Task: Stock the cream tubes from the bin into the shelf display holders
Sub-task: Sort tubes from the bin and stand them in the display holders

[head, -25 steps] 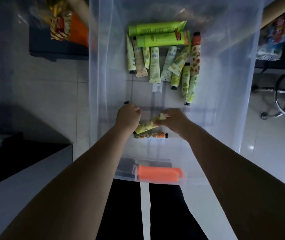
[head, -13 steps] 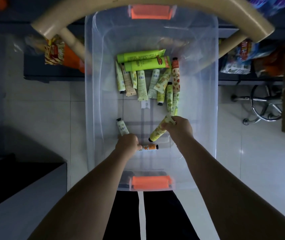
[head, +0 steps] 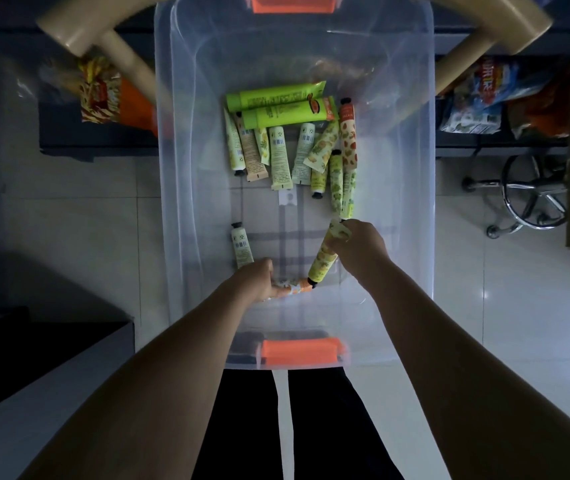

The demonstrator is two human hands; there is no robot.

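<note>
A clear plastic bin point(head: 179, 202) with orange latches stands on the floor in front of me. Several cream tubes point(head: 290, 140) lie heaped at its far end, two of them large and bright green. My right hand point(head: 359, 247) is inside the bin, shut on a yellow patterned tube point(head: 325, 261) that tilts cap-down. My left hand point(head: 259, 282) grips an orange-capped tube point(head: 294, 289) lying on the bin floor. A pale tube point(head: 242, 245) with a black cap lies just beyond the left hand. No shelf holders are in view.
A beige curved frame point(head: 484, 32) arches over the bin's far end. Snack bags point(head: 100, 91) sit on a low shelf at left, more packets point(head: 484, 95) at right. A chrome stool base point(head: 532, 195) stands right. A dark counter point(head: 17, 341) lies near left.
My right hand has lifted the yellow tube away from the left hand and tilted it steeper. The left hand has slid back, uncovering the pale tube. The view has tilted up.
</note>
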